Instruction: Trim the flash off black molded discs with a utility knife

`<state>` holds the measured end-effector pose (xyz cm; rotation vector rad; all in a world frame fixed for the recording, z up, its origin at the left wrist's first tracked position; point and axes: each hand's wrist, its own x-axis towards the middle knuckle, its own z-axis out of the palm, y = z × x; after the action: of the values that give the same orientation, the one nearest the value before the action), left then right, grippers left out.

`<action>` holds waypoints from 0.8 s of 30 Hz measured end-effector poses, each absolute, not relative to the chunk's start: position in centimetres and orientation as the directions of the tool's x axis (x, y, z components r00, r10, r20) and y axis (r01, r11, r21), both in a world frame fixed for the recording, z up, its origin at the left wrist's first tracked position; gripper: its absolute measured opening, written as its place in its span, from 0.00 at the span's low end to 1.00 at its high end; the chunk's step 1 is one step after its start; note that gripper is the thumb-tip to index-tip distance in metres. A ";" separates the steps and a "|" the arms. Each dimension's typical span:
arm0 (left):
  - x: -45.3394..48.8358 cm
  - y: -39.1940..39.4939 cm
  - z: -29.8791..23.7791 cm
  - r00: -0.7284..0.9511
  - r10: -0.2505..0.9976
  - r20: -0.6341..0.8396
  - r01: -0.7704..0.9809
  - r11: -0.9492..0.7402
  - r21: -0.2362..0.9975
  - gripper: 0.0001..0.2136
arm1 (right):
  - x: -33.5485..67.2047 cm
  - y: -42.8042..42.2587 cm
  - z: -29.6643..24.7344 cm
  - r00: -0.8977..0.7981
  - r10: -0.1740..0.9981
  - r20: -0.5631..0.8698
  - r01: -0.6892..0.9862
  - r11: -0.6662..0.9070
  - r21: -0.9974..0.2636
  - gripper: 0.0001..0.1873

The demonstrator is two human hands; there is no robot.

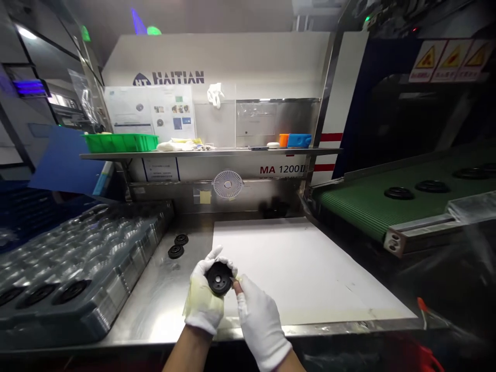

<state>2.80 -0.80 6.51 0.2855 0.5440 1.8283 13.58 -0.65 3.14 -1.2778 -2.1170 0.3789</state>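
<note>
A black round plastic wheel-like part (pixel 219 278), with a hole at its centre, rests in my left hand (pixel 204 297). That hand wears a white and pale-yellow glove, its fingers wrapped around the part's edge. My right hand (pixel 259 316), in a white glove, is closed at the part's right rim. Between its thumb and finger a small pointed blade (pixel 233 279) just shows, its tip at the rim; most of it is hidden. Two similar black parts (pixel 175 251) lie on the metal table to the left.
A stack of clear plastic trays (pixel 116 279) stands at the left, with several black parts in the front cups. White paper (pixel 294 268) covers part of the table. On the right, a green conveyor belt (pixel 356 206) carries black parts. Above runs a shelf (pixel 217 153) with a green bin (pixel 121 143).
</note>
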 end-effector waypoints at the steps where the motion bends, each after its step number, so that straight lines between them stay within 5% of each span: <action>1: 3.0 -1.2 6.7 -0.351 0.933 -0.081 -0.824 -0.267 0.500 0.13 | 13.7 -1.1 3.1 -0.324 0.871 0.369 0.697 0.484 -0.530 0.15; 11: 4.1 0.7 5.6 -0.560 0.824 -0.085 -0.736 -0.448 0.507 0.16 | 12.8 -0.2 3.1 -0.309 0.892 0.330 0.743 0.443 -0.501 0.14; 18: 2.4 3.1 5.0 -0.303 0.936 -0.178 -0.815 -0.158 0.557 0.13 | 12.8 2.3 2.7 -0.358 0.882 0.305 0.672 0.470 -0.572 0.13; 24: 1.9 4.1 4.9 -0.369 0.914 -0.168 -0.828 -0.240 0.507 0.07 | 11.9 3.1 1.9 -0.325 0.900 0.289 0.689 0.435 -0.580 0.13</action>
<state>1.95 4.09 4.92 0.1920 0.6281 1.8496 11.90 3.11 1.92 -1.3316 -2.1131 0.4766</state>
